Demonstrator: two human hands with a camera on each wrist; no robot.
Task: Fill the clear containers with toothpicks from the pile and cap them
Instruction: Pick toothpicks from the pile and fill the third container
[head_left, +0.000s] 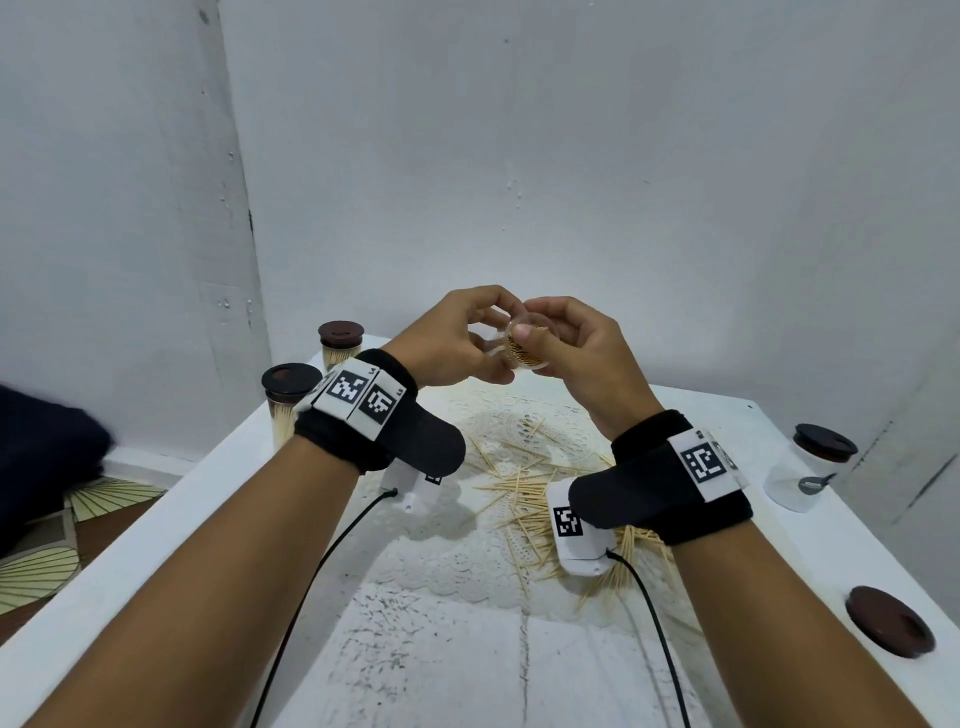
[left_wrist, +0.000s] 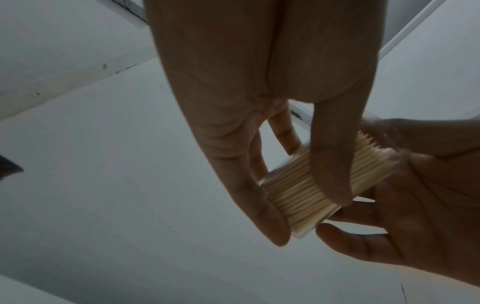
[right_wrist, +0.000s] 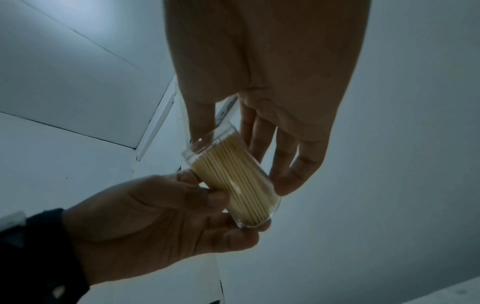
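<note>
A clear container (head_left: 524, 347) packed with toothpicks (left_wrist: 311, 185) is held above the table (head_left: 810, 525), at the centre of the head view, gripped by both the left hand (head_left: 457, 338) and the right hand (head_left: 571, 343), fingers curled round it. Its long axis is tilted, open mouth towards the camera. The loose brown cap (head_left: 889, 619) lies at lower right, nearer the right hand.

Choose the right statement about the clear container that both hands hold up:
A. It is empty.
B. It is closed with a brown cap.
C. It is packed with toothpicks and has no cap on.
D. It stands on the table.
C: the clear container, gripped by the left hand and the right hand, is full of toothpicks and its mouth is open.
</note>
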